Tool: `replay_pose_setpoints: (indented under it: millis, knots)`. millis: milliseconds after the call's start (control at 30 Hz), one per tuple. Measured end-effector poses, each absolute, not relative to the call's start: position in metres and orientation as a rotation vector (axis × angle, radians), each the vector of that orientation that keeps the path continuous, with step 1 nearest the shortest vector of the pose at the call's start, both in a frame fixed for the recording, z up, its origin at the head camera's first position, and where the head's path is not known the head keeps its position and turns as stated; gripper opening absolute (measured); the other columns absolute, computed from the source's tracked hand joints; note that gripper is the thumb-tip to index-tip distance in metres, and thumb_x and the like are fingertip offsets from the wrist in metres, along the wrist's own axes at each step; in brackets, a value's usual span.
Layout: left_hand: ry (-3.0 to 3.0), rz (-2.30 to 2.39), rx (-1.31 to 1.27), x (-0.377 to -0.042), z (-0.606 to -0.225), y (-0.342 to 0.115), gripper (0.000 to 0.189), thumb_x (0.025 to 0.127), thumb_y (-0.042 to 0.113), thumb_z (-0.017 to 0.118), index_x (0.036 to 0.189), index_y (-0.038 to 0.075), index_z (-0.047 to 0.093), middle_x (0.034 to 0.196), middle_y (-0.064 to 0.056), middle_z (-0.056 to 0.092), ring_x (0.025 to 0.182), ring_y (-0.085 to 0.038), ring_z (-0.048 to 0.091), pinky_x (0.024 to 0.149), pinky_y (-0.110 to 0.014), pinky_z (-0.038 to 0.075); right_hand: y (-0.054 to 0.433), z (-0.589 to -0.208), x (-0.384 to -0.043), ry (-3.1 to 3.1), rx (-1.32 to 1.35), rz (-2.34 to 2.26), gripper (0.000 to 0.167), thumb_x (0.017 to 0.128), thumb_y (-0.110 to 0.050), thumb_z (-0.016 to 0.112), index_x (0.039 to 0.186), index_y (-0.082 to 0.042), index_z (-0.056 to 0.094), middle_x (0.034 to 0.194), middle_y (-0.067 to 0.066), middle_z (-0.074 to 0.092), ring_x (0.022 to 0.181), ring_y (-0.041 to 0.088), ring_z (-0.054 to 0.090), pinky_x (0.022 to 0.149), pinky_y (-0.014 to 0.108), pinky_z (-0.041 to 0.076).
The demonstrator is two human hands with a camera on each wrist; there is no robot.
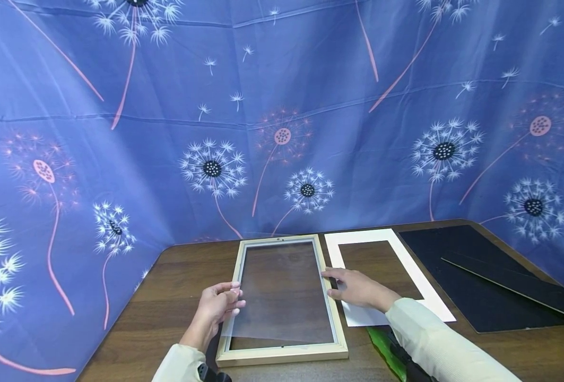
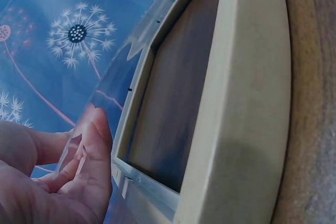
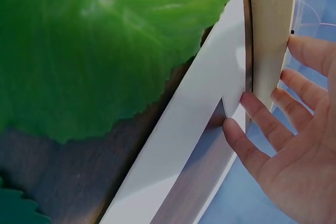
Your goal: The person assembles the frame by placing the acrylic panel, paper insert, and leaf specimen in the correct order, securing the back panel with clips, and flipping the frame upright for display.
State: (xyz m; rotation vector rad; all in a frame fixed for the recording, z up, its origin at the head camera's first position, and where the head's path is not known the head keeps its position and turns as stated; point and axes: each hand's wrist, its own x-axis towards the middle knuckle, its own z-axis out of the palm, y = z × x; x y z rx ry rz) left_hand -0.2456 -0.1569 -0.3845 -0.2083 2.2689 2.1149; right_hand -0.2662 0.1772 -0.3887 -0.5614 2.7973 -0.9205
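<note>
A light wooden picture frame (image 1: pixel 282 354) lies on the table in the head view, its opening facing up. My left hand (image 1: pixel 216 306) pinches the left edge of a clear sheet (image 1: pixel 277 318) between thumb and fingers. The sheet spans most of the frame's opening; in the left wrist view the clear sheet (image 2: pixel 86 111) slants up off the frame at the hand. My right hand (image 1: pixel 360 289) is at the frame's right side, and the right wrist view has this hand (image 3: pixel 304 140) with fingers spread and nearly straight, the fingertips right at the frame's edge.
Right of the frame lies a white mat (image 1: pixel 416 276) with a rectangular cutout. Beyond it, a black backing board (image 1: pixel 477 310) carries a narrow black stand (image 1: pixel 515 285). A green leaf (image 1: pixel 385 353) sits below the mat, near the right forearm. A blue patterned cloth (image 1: pixel 282 79) hangs behind the table.
</note>
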Motion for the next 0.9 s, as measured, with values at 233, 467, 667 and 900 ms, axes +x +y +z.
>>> replay_pose_setpoints:
  millis: [233, 467, 667, 900]
  knots:
    - [2.269, 2.099, -0.227, -0.245, -0.385, -0.154, 0.032, 0.101, -0.002, 0.055, 0.128, -0.018, 0.055, 0.1, -0.016, 0.071, 0.072, -0.014, 0.072, 0.059, -0.022, 0.056, 0.179, -0.388, -0.265, 2.803, -0.583, -0.908, 0.049, 0.1, -0.021, 0.067, 0.145, -0.004, 0.055, 0.156, 0.02, 0.043, 0.129, 0.042, 0.054, 0.106, 0.06, 0.04]
    - [2.314, 2.058, -0.184, -0.243, -0.387, -0.152, 0.03, 0.099, -0.006, 0.052, 0.125, -0.021, 0.053, 0.097, -0.018, 0.07, 0.068, -0.012, 0.069, 0.058, -0.022, 0.056, 0.179, -0.385, -0.264, 2.807, -0.594, -0.888, 0.05, 0.099, -0.022, 0.068, 0.143, -0.003, 0.056, 0.155, 0.021, 0.044, 0.13, 0.043, 0.053, 0.107, 0.061, 0.039]
    - [2.452, 1.913, -0.135, -0.24, -0.384, -0.149, 0.025, 0.098, -0.005, 0.056, 0.118, -0.021, 0.057, 0.086, -0.015, 0.066, 0.064, -0.013, 0.062, 0.058, -0.026, 0.057, 0.18, -0.381, -0.26, 2.811, -0.601, -0.841, 0.049, 0.098, -0.022, 0.069, 0.142, -0.003, 0.058, 0.154, 0.022, 0.045, 0.14, 0.046, 0.041, 0.11, 0.062, 0.035]
    - [2.95, 1.31, -0.072, -0.238, -0.382, -0.143, 0.025, 0.092, 0.006, 0.069, 0.11, -0.01, 0.07, 0.081, -0.008, 0.066, 0.067, -0.018, 0.061, 0.058, -0.035, 0.055, 0.183, -0.379, -0.258, 2.817, -0.612, -0.812, 0.049, 0.098, -0.022, 0.069, 0.142, -0.004, 0.058, 0.153, 0.022, 0.046, 0.14, 0.045, 0.041, 0.11, 0.062, 0.035]
